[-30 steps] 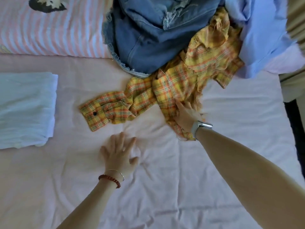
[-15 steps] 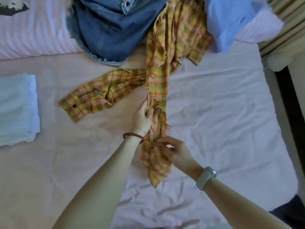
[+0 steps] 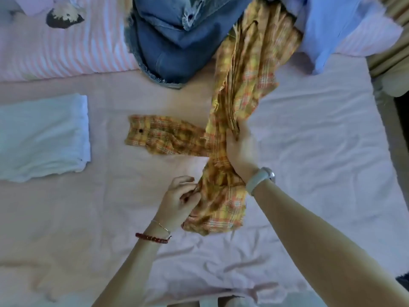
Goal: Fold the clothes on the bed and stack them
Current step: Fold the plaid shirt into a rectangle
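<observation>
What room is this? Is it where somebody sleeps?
Most likely a bedroom. A pink bedsheet covers a bed, a striped pillow lies at its head, and clothes such as a yellow plaid shirt are piled there.

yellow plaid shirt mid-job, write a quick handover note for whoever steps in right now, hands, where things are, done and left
Left hand: grip pinches the near end of the yellow plaid shirt.
Right hand: grips the bunched middle of it, lifted off the bed sheet; one cuffed sleeve lies flat, pointing left.
Far end of the shirt is caught in the pile between the denim garment and the light blue garment.
Done: folded white garment lies at left.
Left: free, spread and fold the shirt, stack it, then the pile.
</observation>
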Available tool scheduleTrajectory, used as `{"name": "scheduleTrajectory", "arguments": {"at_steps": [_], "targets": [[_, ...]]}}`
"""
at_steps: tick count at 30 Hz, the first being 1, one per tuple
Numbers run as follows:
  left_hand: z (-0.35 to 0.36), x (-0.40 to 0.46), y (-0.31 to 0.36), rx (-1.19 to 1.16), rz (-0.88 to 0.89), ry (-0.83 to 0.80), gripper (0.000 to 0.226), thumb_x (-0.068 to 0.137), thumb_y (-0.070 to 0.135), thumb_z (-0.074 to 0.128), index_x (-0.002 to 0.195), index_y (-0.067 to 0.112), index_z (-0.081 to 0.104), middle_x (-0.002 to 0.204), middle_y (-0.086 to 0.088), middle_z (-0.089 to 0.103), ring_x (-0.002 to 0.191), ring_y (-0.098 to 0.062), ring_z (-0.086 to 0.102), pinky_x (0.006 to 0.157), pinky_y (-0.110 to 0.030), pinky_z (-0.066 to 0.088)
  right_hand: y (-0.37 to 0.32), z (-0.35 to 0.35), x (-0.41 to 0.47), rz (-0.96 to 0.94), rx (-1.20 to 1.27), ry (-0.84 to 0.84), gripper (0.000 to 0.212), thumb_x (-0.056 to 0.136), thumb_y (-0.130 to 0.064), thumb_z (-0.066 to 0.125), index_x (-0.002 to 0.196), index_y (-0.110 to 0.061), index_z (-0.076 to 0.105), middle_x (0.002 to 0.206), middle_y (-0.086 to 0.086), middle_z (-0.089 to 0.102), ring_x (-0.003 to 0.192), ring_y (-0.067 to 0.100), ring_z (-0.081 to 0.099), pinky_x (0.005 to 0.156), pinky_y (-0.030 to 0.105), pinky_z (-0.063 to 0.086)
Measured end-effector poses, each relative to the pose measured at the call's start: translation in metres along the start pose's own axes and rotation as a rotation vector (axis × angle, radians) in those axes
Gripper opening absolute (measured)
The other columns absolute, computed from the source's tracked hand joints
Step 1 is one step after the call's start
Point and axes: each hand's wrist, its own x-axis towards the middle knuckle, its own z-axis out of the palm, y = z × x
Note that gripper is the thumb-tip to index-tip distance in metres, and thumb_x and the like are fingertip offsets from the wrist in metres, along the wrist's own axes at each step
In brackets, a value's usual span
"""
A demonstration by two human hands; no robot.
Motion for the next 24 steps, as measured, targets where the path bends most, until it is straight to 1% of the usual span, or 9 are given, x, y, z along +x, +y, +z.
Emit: {"name": "scheduleTrajectory", "arguments": {"at_steps": [4, 6, 9, 13, 15, 18, 21, 23, 24], "targets": [[-0.02, 0.007, 0.001, -0.177, -0.116, 0.285, 0.027, 0.091, 0.017, 0.057, 0.117, 0.02, 0.054, 0.129, -0.004, 0.047, 0.119, -0.014, 0.047, 0.088, -0.014, 0.038, 0.042, 0.0, -0.098, -0.057, -0.149, -0.221, 0.04, 0.085, -0.002, 0.048, 0.123, -0.014, 0.053, 0.11, 0.012, 0.061, 0.095, 0.034, 0.059, 0.077, 0.036, 0.046], [-0.016, 0.013, 0.007, -0.211, -0.109, 0.208, 0.048, 0.089, 0.034, 0.059, 0.132, 0.026, 0.041, 0.135, 0.007, 0.038, 0.122, -0.008, 0.041, 0.088, -0.008, 0.034, 0.061, -0.003, -0.136, -0.091, -0.292, -0.385, 0.042, 0.089, -0.014, 0.051, 0.13, -0.02, 0.05, 0.123, 0.005, 0.057, 0.102, 0.029, 0.058, 0.078, 0.028, 0.042], [0.014, 0.026, 0.012, -0.074, -0.072, -0.069, 0.081, 0.082, 0.046, 0.063, 0.146, 0.032, 0.015, 0.149, 0.009, 0.019, 0.133, -0.005, 0.021, 0.106, -0.025, 0.021, 0.084, -0.008, -0.166, -0.027, -0.381, -0.569, 0.044, 0.092, -0.034, 0.051, 0.136, -0.031, 0.045, 0.131, -0.004, 0.052, 0.104, 0.021, 0.058, 0.077, 0.019, 0.04], [0.059, 0.04, 0.0, 0.152, -0.154, -0.114, 0.075, 0.089, 0.017, 0.06, 0.148, 0.022, 0.014, 0.154, -0.004, 0.02, 0.14, -0.02, 0.023, 0.109, -0.029, 0.024, 0.098, -0.026, -0.143, 0.182, -0.1, -0.291, 0.036, 0.093, -0.027, 0.052, 0.129, -0.03, 0.048, 0.114, -0.004, 0.051, 0.103, 0.018, 0.057, 0.088, 0.034, 0.049], [0.065, 0.035, -0.009, 0.186, -0.205, -0.04, 0.052, 0.093, 0.009, 0.051, 0.142, 0.016, 0.035, 0.145, -0.008, 0.04, 0.133, -0.023, 0.037, 0.106, -0.028, 0.03, 0.098, -0.035, -0.114, 0.3, 0.007, -0.111, 0.055, 0.092, -0.029, 0.053, 0.141, -0.016, 0.032, 0.133, 0.005, 0.043, 0.117, 0.021, 0.049, 0.096, 0.035, 0.044], [0.053, 0.018, -0.014, 0.15, -0.213, -0.008, 0.038, 0.094, 0.008, 0.048, 0.132, 0.012, 0.05, 0.127, -0.014, 0.058, 0.116, -0.03, 0.054, 0.095, -0.033, 0.042, 0.085, -0.033, -0.07, 0.408, 0.154, -0.141, 0.079, 0.091, -0.038, 0.053, 0.149, -0.015, 0.004, 0.151, 0.006, 0.025, 0.132, 0.021, 0.036, 0.104, 0.036, 0.035], [0.023, -0.004, -0.015, 0.116, -0.159, -0.059, 0.037, 0.093, 0.01, 0.052, 0.129, 0.01, 0.052, 0.123, -0.004, 0.059, 0.099, -0.012, 0.053, 0.08, -0.016, 0.043, 0.054, -0.021, -0.047, 0.461, 0.293, -0.23, 0.057, 0.093, -0.025, 0.055, 0.141, -0.018, 0.025, 0.108, 0.008, 0.059, 0.093, 0.013, 0.06, 0.078, 0.026, 0.048], [0.003, -0.025, -0.019, 0.045, -0.165, -0.104, 0.037, 0.091, 0.007, 0.056, 0.127, 0.01, 0.054, 0.12, 0.005, 0.056, 0.107, -0.006, 0.049, 0.092, -0.016, 0.037, 0.035, -0.009, -0.061, 0.316, 0.316, -0.281, 0.011, 0.094, 0.0, 0.044, 0.1, -0.009, 0.048, 0.064, -0.001, 0.055, 0.051, 0.006, 0.057, 0.049, 0.019, 0.047], [-0.006, -0.035, -0.024, -0.007, -0.189, -0.085, 0.037, 0.089, 0.004, 0.057, 0.125, 0.009, 0.055, 0.118, 0.006, 0.056, 0.109, -0.007, 0.05, 0.093, -0.017, 0.038, 0.032, -0.002, -0.077, 0.232, 0.289, -0.323, 0.013, 0.091, 0.005, 0.039, 0.084, -0.005, 0.046, 0.053, -0.008, 0.049, 0.043, 0.004, 0.05, 0.043, 0.019, 0.043]]}}
